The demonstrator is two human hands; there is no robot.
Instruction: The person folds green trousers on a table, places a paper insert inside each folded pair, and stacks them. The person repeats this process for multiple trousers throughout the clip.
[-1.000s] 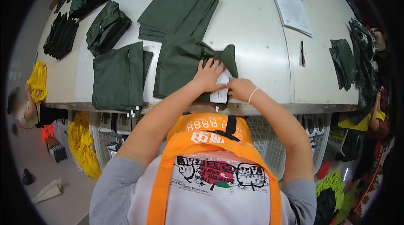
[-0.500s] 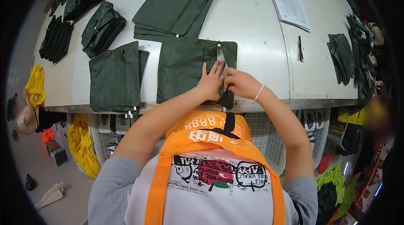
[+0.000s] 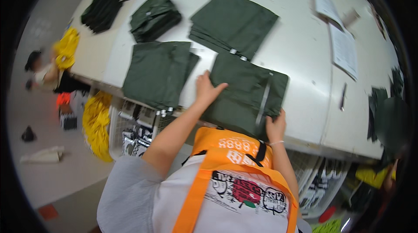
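Observation:
A flat, rectangular piece of dark green fabric (image 3: 237, 89) lies at the table's near edge, with a pale narrow strip (image 3: 264, 98) running along its right part. My left hand (image 3: 207, 90) is at its left edge, thumb stretched out over the cloth and the other fingers apart from it, beside the edge. At the near right corner, my right hand (image 3: 276, 127) has its thumb on top and its fingers around the side, pinching the fabric edge. To the left sits a stack of folded green pieces (image 3: 154, 74); another green stack (image 3: 235, 19) touches the far side.
More green bundles (image 3: 155, 15) lie at the far left of the table (image 3: 300, 58). An open booklet (image 3: 344, 50) and a dark slim tool (image 3: 343, 97) lie on the right. Crates (image 3: 114, 130) stand below the table. At far left, a person (image 3: 45, 74) is beside yellow cloth (image 3: 67, 49).
My hands have parted from the pale strip to opposite sides of the fabric piece. The strip's gap now looks flat and straight. The whole view has turned and shifted.

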